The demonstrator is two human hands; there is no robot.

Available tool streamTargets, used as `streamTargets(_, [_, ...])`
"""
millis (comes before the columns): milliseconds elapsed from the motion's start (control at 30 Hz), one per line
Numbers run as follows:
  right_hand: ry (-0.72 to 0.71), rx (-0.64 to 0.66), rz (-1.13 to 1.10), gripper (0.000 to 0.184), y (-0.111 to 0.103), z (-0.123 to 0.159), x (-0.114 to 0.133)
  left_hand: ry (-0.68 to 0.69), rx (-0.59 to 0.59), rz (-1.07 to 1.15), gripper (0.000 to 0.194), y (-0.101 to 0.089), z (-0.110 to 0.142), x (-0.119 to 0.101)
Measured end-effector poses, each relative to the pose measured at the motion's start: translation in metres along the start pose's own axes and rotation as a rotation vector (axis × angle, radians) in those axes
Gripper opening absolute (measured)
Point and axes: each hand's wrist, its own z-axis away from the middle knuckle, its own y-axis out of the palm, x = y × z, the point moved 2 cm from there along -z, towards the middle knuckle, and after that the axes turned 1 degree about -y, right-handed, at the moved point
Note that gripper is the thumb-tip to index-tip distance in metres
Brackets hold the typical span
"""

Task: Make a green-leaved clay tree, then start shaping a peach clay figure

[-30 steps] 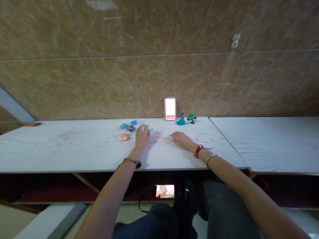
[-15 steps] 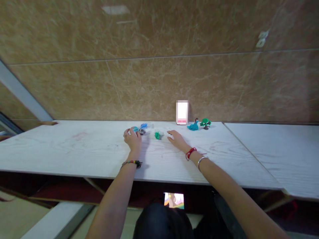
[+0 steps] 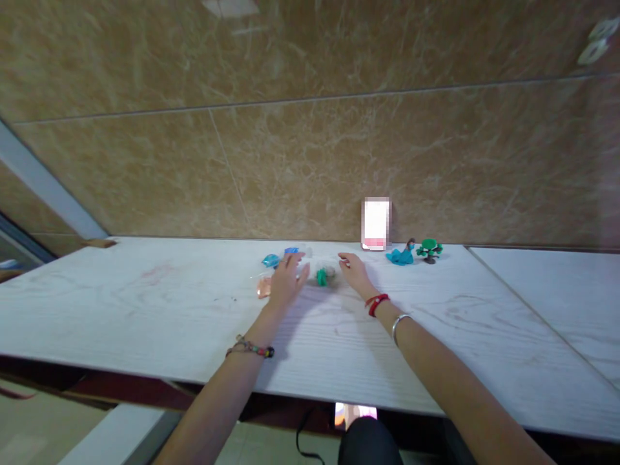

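Note:
My left hand (image 3: 287, 281) is over the white shelf, thumb and fingers apart, with nothing seen in it. Around its left side and fingertips lie a light blue packet (image 3: 270, 260), a darker blue packet (image 3: 291, 250) and an orange packet (image 3: 264, 288) in clear wrapping. A small green lump (image 3: 321, 278) rests between my two hands, a greyish piece (image 3: 330, 272) beside it. My right hand (image 3: 354, 274) is just right of these, its fingers bent and parted, and I see nothing held in it.
Farther right stand a figure in a teal dress (image 3: 400, 257) and a small green toy tree (image 3: 429, 250). A bright upright screen (image 3: 376, 223) leans at the tiled wall (image 3: 300, 168). The white shelf (image 3: 159, 310) has a seam at right; below its edge a lit screen (image 3: 355, 415) shows.
My left hand has moved right, off the packets toward the green lump, and the orange packet has come into view. My right hand stays near the lump. The camera view has shifted.

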Motion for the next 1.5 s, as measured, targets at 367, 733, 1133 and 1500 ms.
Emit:
streamTargets(367, [-0.107, 0.220, 0.146, 0.011, 0.000, -0.004, 0.003, -0.100, 0.397, 0.055, 0.041, 0.043, -0.005, 0.008])
streamTargets(733, [-0.020, 0.146, -0.153, 0.012, -0.007, -0.007, 0.010, -0.337, 0.363, 0.350, 0.031, 0.037, -0.006, 0.005])
streamTargets(1133, [-0.011, 0.177, -0.462, 0.013, -0.004, 0.005, 0.023, -0.202, 0.402, 0.373, 0.029, 0.037, -0.003, -0.007])
streamTargets(1500, [0.181, -0.040, -0.751, 0.016, -0.014, 0.002, 0.021, -0.214, 0.345, 0.370, 0.033, 0.039, -0.004, -0.002])
